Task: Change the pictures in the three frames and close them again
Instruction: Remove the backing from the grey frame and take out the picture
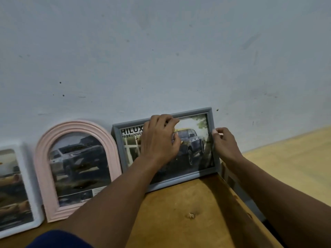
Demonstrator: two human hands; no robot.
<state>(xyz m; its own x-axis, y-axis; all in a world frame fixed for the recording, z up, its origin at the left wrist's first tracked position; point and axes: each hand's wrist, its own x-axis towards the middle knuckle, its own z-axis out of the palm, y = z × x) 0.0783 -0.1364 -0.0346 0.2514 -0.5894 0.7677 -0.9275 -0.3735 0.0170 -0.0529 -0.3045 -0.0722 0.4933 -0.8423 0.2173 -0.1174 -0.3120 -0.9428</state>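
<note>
Left hand [159, 140] grips grey frame [179, 181] on wooden table [179, 221] (pale wall [161, 51] behind).

The wide frame [195, 145] stands on the table [188, 208] and leans on the wall [161, 59] behind both hands. The left hand [159, 138] lies over its front and top edge. The right hand [224, 142] is at its right edge. Just left of the left hand stands the arched frame [78, 127], and farther left the third frame [27, 176]. The floor [295, 158] lies right of the right hand.
</note>
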